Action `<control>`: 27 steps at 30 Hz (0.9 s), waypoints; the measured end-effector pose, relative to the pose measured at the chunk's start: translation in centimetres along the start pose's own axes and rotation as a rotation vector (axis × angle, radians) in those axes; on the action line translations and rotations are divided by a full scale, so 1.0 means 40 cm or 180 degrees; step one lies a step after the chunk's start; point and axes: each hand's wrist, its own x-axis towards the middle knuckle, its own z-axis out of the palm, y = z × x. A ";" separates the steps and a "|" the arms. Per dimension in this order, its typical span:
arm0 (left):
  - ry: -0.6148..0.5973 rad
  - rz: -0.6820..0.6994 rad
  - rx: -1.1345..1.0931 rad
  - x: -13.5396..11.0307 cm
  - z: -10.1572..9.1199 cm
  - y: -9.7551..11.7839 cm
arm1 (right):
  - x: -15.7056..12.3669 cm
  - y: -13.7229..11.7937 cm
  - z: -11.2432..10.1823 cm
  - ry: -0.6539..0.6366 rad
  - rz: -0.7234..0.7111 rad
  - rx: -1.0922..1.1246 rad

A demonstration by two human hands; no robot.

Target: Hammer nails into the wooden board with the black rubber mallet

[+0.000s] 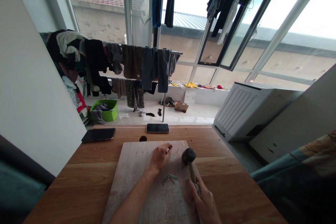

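In my right hand is a mallet with a black head and a wooden handle. Its head is over the right edge of a pale wooden board. My left hand rests near the board's far edge, its fingers pinched together; whatever may be between them is too small to make out. Between my hands, a small pile of loose nails lies on the board. To the left of my left hand runs a row of small dark dots, nails or holes, I cannot tell which.
The board lies on a brown wooden table. A dark phone is beyond the board, and another phone is at the far left. A round dark hole marks the tabletop. Behind stand a laundry rack and a green basket.
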 end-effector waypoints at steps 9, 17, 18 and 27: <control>-0.0185 -0.0097 -0.0052 0.000 0.001 -0.003 | 0.001 -0.001 0.002 -0.0024 -0.0009 0.0014; -0.0257 -0.0054 -0.0049 0.002 -0.009 0.004 | 0.000 -0.021 -0.009 0.0242 -0.0327 0.0046; -0.0259 -0.0090 -0.0052 0.003 -0.008 0.003 | 0.000 -0.032 -0.008 0.0242 -0.0363 0.0090; -0.0109 -0.0255 -0.0180 0.001 0.006 -0.010 | 0.028 -0.127 0.018 -0.0053 -0.0721 0.0002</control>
